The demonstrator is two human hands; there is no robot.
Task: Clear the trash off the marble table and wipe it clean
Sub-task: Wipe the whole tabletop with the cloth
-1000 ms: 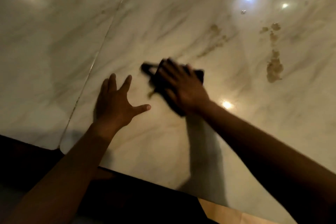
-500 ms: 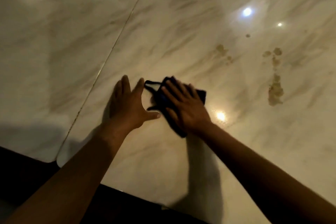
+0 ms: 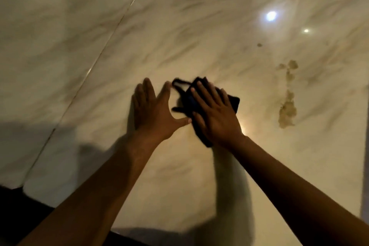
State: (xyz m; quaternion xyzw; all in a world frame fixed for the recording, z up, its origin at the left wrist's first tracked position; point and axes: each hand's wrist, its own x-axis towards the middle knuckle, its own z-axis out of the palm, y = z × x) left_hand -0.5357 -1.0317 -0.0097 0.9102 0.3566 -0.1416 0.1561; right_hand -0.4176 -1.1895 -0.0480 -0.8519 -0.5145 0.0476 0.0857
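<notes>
A dark cloth [image 3: 232,102] lies on the glossy marble table [image 3: 199,46], with my right hand [image 3: 215,114] pressed flat on it, fingers straight. Most of the cloth is hidden under that hand; a loop of its edge sticks out at the upper left. Flat on the marble just left of the cloth lies my left hand [image 3: 153,112], fingers spread, its thumb tip touching the cloth's lower edge. A brownish smear of stains [image 3: 287,110] runs down the marble to the right of the cloth, with small spots [image 3: 259,45] above it.
A thin seam [image 3: 111,34] runs diagonally across the marble on the left. The table's near edge [image 3: 32,195] meets a dark area at the bottom left. Bright light reflections [image 3: 271,15] shine on the upper right of the surface.
My left hand has slid right and forward until its thumb meets the cloth. The right hand stays pressed on the cloth, and my view has shifted so the stains sit lower in frame.
</notes>
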